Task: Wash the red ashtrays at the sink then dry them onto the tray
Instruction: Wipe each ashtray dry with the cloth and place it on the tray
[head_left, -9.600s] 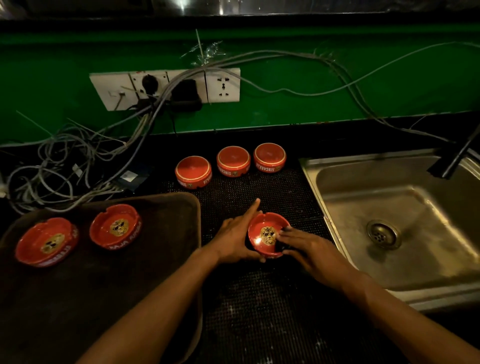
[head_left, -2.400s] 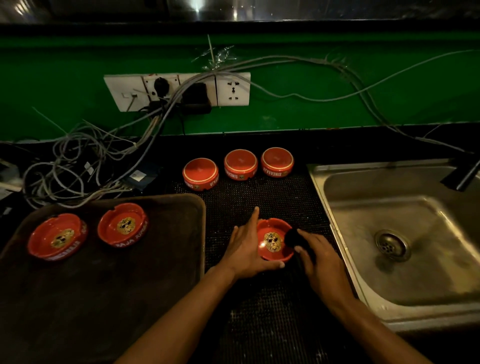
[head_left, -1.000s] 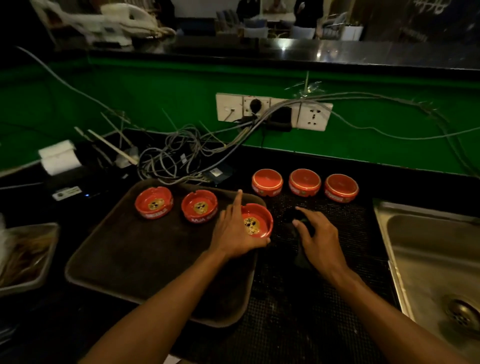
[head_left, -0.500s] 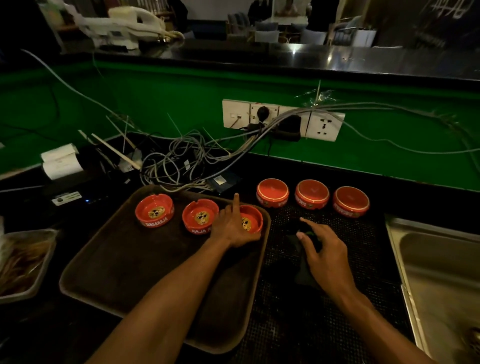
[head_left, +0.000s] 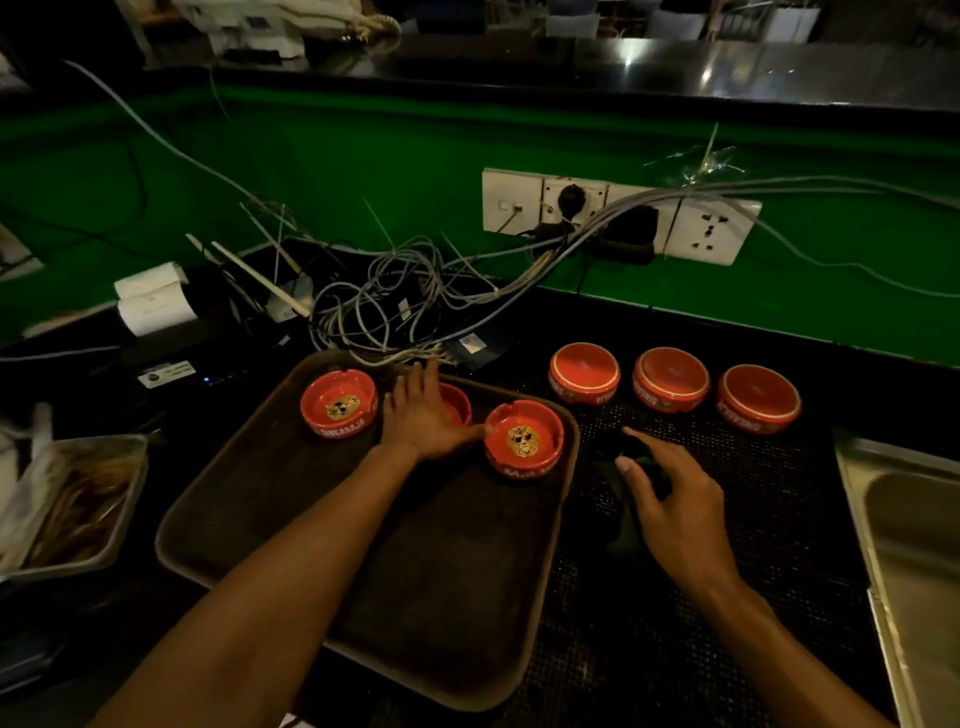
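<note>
The left hand (head_left: 423, 415) has its fingers straight and a little spread, lying flat over the middle ashtray (head_left: 457, 402) on the tray (head_left: 249, 499); the thumb points to 3 o'clock, very near the rim of the right ashtray (head_left: 524, 439), and I cannot tell if it touches. The right hand (head_left: 670, 499) has loosely spread, slightly bent fingers resting on a dark cloth (head_left: 631, 486) (its shape is hard to see) on the black mat (head_left: 753, 499).

Three ashtrays stand upright on the brown tray, in a row at its 12 o'clock edge; the left ashtray (head_left: 338, 404) is apart from the hand. These three look finished. Three more wait upside down on the mat, at 1 o'clock from the right hand: the first (head_left: 584, 371), the second (head_left: 670, 379), the third (head_left: 758, 397). So I judge the work about half done, six ashtrays in total. The sink (head_left: 904, 519) is at 3 o'clock, partly out of view.
</note>
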